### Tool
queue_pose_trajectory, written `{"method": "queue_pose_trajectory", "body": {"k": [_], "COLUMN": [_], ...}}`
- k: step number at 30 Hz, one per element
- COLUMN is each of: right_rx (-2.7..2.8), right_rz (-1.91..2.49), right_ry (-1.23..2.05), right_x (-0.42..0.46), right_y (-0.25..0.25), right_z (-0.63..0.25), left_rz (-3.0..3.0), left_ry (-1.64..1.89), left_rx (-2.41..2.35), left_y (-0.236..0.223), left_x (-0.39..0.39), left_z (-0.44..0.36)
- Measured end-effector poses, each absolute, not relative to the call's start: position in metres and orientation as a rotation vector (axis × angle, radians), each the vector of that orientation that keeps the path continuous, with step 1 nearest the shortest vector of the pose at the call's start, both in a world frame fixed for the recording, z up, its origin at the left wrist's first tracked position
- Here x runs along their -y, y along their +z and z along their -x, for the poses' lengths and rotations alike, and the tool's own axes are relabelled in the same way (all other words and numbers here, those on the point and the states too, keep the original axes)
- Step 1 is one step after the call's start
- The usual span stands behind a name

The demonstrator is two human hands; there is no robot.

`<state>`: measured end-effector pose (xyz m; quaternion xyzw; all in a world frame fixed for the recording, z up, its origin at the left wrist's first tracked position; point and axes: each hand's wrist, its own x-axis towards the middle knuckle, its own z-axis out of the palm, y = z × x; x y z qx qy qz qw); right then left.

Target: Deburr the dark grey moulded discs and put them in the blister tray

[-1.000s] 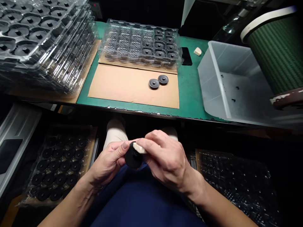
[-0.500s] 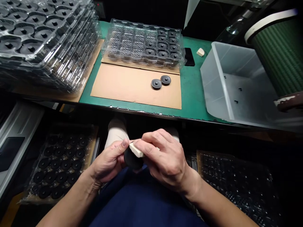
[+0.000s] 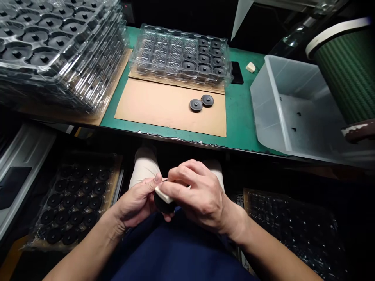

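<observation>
Above the blue cloth of the lap [image 3: 175,249], two bare hands meet at a black disc [image 3: 160,205]. The left hand [image 3: 136,205] pinches the disc by its edge, thumb uppermost, with a fingertip showing below the rim. The right hand [image 3: 202,195] grips a white block [image 3: 163,195] between thumb and fingers, the block lying against the disc's upper part; the thumb and much of the disc's face are hidden. Contact of this kind is probably best made with the block's side laid flat, so that no corner digs in, under light, even pressure. A firm hold by the left hand at the rim should stop the disc tilting, and short strokes would spare its fingertips. Turning the disc in small steps would likely bring each part of its face within easy reach.

Beyond the hands, on a cardboard sheet [image 3: 155,103], lie two loose discs [image 3: 196,105], side by side, well apart from the held one. Behind them stands a clear tray [image 3: 159,55], its right-hand pockets filled with similar discs. Farther right, on the green bench [image 3: 238,117], a second block [image 3: 250,67] rests between a dark flat object [image 3: 237,73] and a plastic tub [image 3: 262,111].
</observation>
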<state>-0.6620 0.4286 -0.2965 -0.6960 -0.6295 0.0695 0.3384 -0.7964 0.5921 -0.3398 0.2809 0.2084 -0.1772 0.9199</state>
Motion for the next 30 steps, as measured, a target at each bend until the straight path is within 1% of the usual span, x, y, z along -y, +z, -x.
{"method": "queue_pose_trajectory", "body": {"k": [2,4,6,8,9,13,16,19,22,23,25,27,30], "right_rx": [1.593,1.303,1.000,0.892,0.908,1.175,1.402,1.601,1.765,1.737,1.503,1.163,0.841], "right_rz": [1.860,1.988,2.032,2.008,2.008,2.074,1.995,1.854,1.734,1.760,1.914,2.033,1.943], "right_ry": [0.119,0.161,0.395,0.588,0.592,0.313,0.296,0.260,0.227,0.202,0.175,0.337,0.740], "right_x": [-0.432,-0.436,-0.439,-0.440,-0.440,-0.437,-0.434,-0.434,-0.436,-0.437,-0.438,-0.441,-0.446], "right_y": [-0.296,-0.296,-0.298,-0.301,-0.302,-0.303,-0.303,-0.302,-0.303,-0.303,-0.305,-0.305,-0.301], "right_z": [0.661,0.664,0.669,0.673,0.674,0.671,0.665,0.659,0.655,0.655,0.657,0.662,0.671], "left_rz": [-0.508,-0.511,-0.586,-0.662,-0.681,-0.695,-0.648,-0.525,-0.424,-0.399,-0.399,-0.485,-0.677], "left_ry": [-0.254,-0.020,0.184,0.248,0.224,-0.040,-0.232,-0.352,-0.350,-0.295,-0.107,0.091,0.240], "left_rx": [-0.455,-0.500,-0.529,-0.545,-0.554,-0.550,-0.499,-0.493,-0.482,-0.481,-0.488,-0.501,-0.500], "left_y": [-0.339,-0.336,-0.333,-0.332,-0.332,-0.340,-0.348,-0.353,-0.355,-0.355,-0.354,-0.353,-0.351], "left_x": [-0.588,-0.587,-0.588,-0.591,-0.593,-0.602,-0.601,-0.594,-0.589,-0.589,-0.590,-0.592,-0.593], "left_z": [0.793,0.788,0.785,0.785,0.786,0.794,0.799,0.802,0.800,0.799,0.796,0.792,0.787]}}
